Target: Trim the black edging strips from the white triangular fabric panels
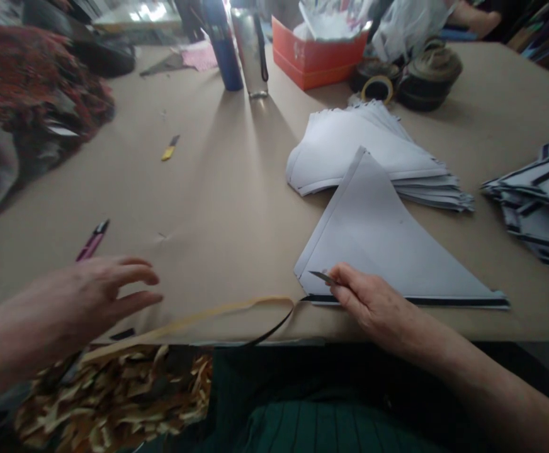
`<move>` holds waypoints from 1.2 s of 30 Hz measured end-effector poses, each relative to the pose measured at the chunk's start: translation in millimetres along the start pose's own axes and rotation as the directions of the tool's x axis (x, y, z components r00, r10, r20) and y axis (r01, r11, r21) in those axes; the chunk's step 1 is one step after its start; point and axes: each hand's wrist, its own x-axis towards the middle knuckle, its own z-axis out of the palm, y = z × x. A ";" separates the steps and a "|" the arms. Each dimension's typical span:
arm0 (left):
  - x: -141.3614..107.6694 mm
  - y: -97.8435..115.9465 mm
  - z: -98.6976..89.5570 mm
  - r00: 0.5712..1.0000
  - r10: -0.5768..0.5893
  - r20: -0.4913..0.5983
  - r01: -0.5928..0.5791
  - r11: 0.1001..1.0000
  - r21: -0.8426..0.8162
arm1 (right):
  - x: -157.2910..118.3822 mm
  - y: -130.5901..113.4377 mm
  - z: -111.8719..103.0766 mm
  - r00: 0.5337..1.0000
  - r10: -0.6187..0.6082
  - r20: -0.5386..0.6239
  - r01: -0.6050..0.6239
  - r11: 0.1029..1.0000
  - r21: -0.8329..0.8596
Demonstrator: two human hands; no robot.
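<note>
White panel (373, 233) along the near edge of the tabletop (218, 207); small pointed blade (322, 276) pinched in my right hand (364, 302).

Panel smooth, roughly triangular, one side curved inward; black strip (449, 302) borders its straight near side. Strip's loose end bends off the panel's left corner and over the tabletop edge; thin tan strip (218, 309) meets it, running left past my left hand (123, 286), which is open, fingers loosely bent, near a pink pen (92, 241). Broad bare room between left hand and panel. Panel's far tip overlaps a fanned white stack (350, 141). Curled tan scraps (128, 402) below the edge.
</note>
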 end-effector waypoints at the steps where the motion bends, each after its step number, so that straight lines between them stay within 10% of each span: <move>1: 1.6 23.6 -0.1 0.992 0.083 0.093 -0.073 0.991 -0.108 | -2.0 -0.9 0.6 1.000 -0.014 -0.020 0.014 1.000 -0.006; 6: 2.6 127.4 20.7 0.955 0.269 0.127 -0.235 0.943 -0.234 | -5.7 -1.4 5.4 0.987 -0.117 -0.114 0.104 0.989 -0.109; 10: 4.6 167.8 35.3 0.949 0.256 0.184 -0.248 0.966 -0.068 | -8.3 -2.2 10.6 0.992 -0.097 -0.083 0.094 0.995 -0.043; 36: 20.7 185.7 28.9 0.884 0.340 0.322 -0.315 0.940 -0.128 | 2.3 -3.5 42.3 0.999 0.043 -0.029 -0.048 0.969 -0.244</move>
